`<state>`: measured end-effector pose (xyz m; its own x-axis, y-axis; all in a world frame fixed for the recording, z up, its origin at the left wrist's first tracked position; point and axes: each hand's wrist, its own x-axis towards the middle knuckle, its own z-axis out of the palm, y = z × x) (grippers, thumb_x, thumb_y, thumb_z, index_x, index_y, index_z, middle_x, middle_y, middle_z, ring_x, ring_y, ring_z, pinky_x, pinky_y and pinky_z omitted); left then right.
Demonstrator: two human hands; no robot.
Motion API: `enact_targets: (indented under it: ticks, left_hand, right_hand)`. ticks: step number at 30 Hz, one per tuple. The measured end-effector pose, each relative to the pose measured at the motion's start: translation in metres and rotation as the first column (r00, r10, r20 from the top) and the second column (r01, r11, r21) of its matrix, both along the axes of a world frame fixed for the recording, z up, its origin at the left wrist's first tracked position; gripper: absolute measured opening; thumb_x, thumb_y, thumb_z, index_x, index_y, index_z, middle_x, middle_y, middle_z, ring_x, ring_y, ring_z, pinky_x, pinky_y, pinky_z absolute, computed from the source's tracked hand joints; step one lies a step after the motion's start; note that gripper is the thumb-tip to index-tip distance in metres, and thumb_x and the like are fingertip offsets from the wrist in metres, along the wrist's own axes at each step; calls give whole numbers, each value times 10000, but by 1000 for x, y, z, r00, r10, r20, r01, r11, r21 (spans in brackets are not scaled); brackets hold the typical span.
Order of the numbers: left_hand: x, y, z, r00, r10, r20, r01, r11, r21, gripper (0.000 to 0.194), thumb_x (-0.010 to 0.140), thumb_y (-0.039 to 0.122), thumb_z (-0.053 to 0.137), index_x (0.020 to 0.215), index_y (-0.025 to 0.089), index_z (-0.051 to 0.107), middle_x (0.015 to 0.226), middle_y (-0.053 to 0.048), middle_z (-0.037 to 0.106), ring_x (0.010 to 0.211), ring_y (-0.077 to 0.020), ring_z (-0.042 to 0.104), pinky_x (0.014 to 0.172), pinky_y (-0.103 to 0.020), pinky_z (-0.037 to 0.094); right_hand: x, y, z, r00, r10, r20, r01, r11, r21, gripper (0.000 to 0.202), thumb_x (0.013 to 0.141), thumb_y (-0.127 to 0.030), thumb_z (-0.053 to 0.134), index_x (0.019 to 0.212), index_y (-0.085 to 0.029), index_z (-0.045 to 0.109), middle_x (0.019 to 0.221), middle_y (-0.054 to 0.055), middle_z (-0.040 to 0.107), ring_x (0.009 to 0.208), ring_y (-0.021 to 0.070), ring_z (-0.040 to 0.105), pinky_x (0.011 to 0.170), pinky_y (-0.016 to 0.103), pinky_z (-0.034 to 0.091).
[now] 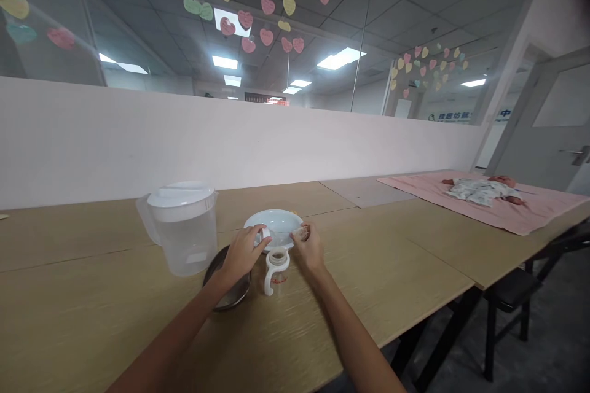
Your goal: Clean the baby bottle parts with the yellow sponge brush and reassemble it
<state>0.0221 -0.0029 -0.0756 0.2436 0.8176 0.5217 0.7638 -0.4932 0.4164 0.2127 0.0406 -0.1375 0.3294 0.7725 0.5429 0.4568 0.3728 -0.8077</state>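
Note:
My left hand (246, 250) is closed on a small white cap (264, 234) over the near left rim of a white bowl (275, 216). Over the bowl's right rim, my right hand (310, 247) pinches a small pale, partly see-through piece (302, 233); its exact shape is unclear. Between my wrists an uncapped clear bottle (278, 270) with a white handle stands upright, touched by neither hand. A dark round dish (230, 291) lies under my left forearm, which hides part of it.
To the left stands a clear lidded pitcher (188, 236). A doll (483, 190) in pale clothes lies on a pink cloth (514, 218) at the table's far right. Beyond the table's right edge is a black stool (514, 290). A white wall (230, 141) runs behind.

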Motion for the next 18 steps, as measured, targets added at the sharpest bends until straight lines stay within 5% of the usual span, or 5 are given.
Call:
enact_targets:
  ticks: [7, 18]
  left_hand:
    - [-4, 8, -7, 990, 95, 108, -91, 995, -40, 369, 830, 451, 447, 1068, 185, 541, 1109, -71, 629, 1026, -227, 576, 872, -348, 434]
    - [-5, 6, -10, 958, 250, -138, -245, 968, 51, 337, 844, 438, 443, 920, 176, 641, 1071, -104, 645, 1059, -266, 534, 925, -399, 360]
  right_hand:
    - [-3, -3, 2, 994, 61, 87, -61, 998, -4, 379, 687, -412, 611, 1003, -202, 602, 895, 27, 659, 694, 160, 564, 675, 279, 442]
    - [-1, -9, 1, 911, 35, 410, -44, 999, 11, 336, 878, -407, 424, 947, -186, 668, 942, 80, 641, 926, 192, 564, 812, 282, 406]
